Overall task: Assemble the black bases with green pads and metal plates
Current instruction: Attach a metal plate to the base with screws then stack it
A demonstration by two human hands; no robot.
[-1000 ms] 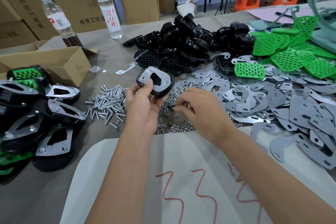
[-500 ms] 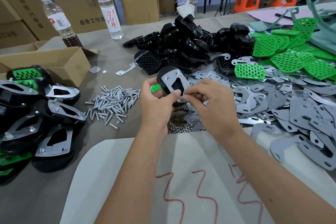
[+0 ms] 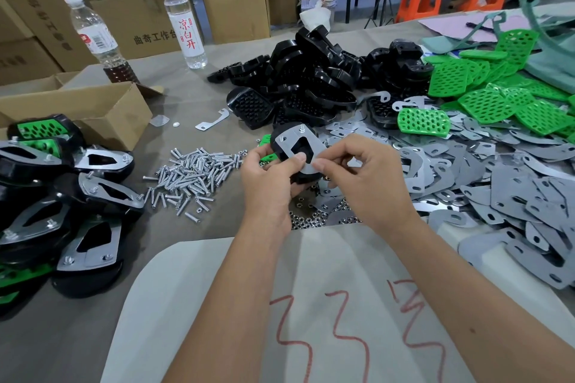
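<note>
My left hand (image 3: 267, 183) grips a black base (image 3: 294, 149) with a metal plate on top and a green pad showing at its left edge. Two screw ends stick up through the plate. My right hand (image 3: 367, 177) pinches at the plate's near corner with thumb and forefinger; whatever is between them is hidden. Loose black bases (image 3: 308, 78) are piled behind, green pads (image 3: 485, 96) at the right, and grey metal plates (image 3: 513, 186) are spread over the right side.
Screws (image 3: 193, 177) lie in a heap left of my hands and small nuts (image 3: 311, 218) below them. Finished assemblies (image 3: 62, 196) are stacked at the left by an open carton (image 3: 93, 112). Two bottles (image 3: 186, 25) stand behind.
My left hand brought the base from over the screws toward the right and tilted it. My right hand rose from the nut pile to the plate's corner.
</note>
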